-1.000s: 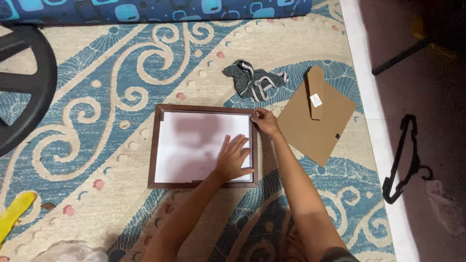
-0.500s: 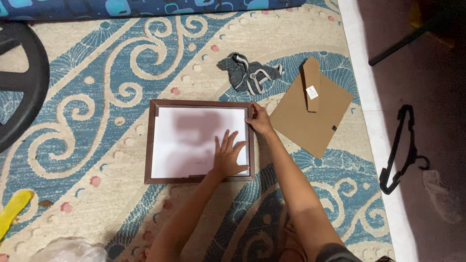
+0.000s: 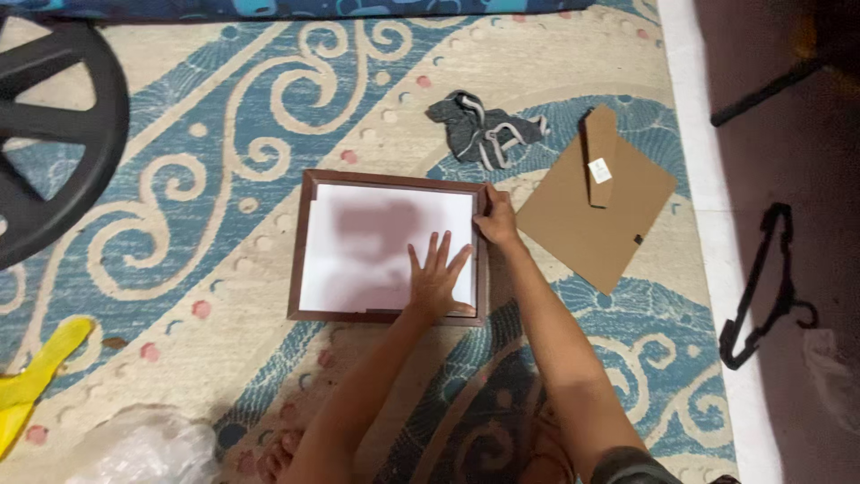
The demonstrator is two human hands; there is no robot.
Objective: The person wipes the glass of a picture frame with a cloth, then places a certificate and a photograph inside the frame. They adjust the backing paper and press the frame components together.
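A dark brown picture frame [image 3: 300, 242] lies face down on the patterned rug, with a white sheet [image 3: 358, 242] filling its opening. My left hand [image 3: 437, 280] lies flat on the sheet's lower right part, fingers spread. My right hand [image 3: 495, 218] rests on the frame's upper right corner, fingertips on the rim. A brown cardboard backing board [image 3: 596, 211] with a folded stand lies on the rug just right of the frame.
A crumpled grey cloth [image 3: 484, 130] lies beyond the frame. A black wheel-like object [image 3: 54, 134] sits at the far left, a yellow item [image 3: 36, 372] and clear plastic [image 3: 143, 448] at lower left. A black hanger [image 3: 761, 287] lies on the dark floor right of the rug.
My left hand has slid slightly across the white sheet with fingers more upright. My right hand stays at the frame's upper right corner. The view has shifted a little.
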